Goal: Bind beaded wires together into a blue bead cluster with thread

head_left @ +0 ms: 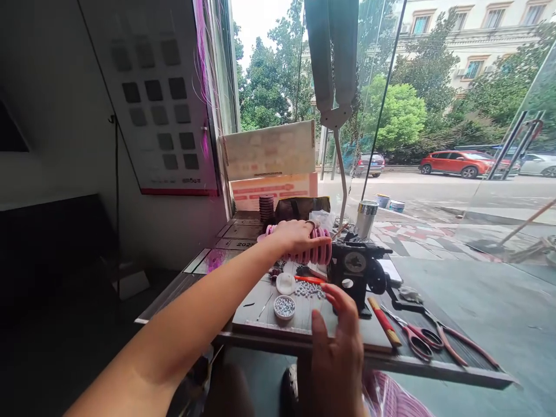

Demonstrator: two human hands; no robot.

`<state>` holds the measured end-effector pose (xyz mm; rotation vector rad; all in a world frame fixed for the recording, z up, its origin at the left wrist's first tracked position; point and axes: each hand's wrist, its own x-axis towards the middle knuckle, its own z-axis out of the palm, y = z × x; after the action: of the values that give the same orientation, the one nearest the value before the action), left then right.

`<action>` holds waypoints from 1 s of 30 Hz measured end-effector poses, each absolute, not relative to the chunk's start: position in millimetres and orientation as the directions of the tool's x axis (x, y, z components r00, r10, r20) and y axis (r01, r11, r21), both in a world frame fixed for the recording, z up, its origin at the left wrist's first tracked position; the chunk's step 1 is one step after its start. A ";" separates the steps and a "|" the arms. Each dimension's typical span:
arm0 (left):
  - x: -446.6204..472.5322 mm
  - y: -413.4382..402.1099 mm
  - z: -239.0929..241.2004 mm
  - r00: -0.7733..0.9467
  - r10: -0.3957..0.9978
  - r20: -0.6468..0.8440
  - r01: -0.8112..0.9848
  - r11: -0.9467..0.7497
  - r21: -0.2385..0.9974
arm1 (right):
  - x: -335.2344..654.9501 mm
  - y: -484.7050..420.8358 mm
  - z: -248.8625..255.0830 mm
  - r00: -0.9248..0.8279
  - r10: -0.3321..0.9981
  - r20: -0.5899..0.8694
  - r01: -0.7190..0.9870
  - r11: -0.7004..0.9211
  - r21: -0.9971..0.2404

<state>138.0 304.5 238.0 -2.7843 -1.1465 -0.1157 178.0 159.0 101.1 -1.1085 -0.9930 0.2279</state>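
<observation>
My left hand reaches across the table and is closed over a row of pink ring-like discs lying on their side. Its fingertips are hidden behind the discs. My right hand is raised in front of the board's near edge, its fingers apart and nothing between them. Just beyond it lie loose small pale beads and an orange-red stick-like tool. A small round tub of beads stands left of my right hand, with a white round lid behind it.
On the right stands a black hand-cranked machine. Nearby lie a red-and-yellow stick, scissors and long-handled pliers. A stack of dark discs, a dark bag and a metal can stand at the back.
</observation>
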 end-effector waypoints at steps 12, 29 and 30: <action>138.2 305.5 248.9 0.723 0.690 -0.022 0.690 -0.724 -0.003 | 135.8 234.7 114.7 0.314 0.933 0.178 -0.435 0.308 -0.846; 123.7 324.8 242.1 0.819 0.574 0.028 0.574 -0.816 -0.066 | 125.8 241.3 94.7 0.445 0.803 0.396 -0.039 0.460 -0.887; 124.5 326.4 241.3 0.816 0.577 0.027 0.578 -0.814 -0.058 | 129.7 242.0 92.0 0.428 0.801 0.419 0.022 0.455 -0.890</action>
<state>124.5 326.4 241.3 -2.9336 -0.9334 -0.0127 129.7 242.0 92.0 -0.9871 -1.0196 0.6001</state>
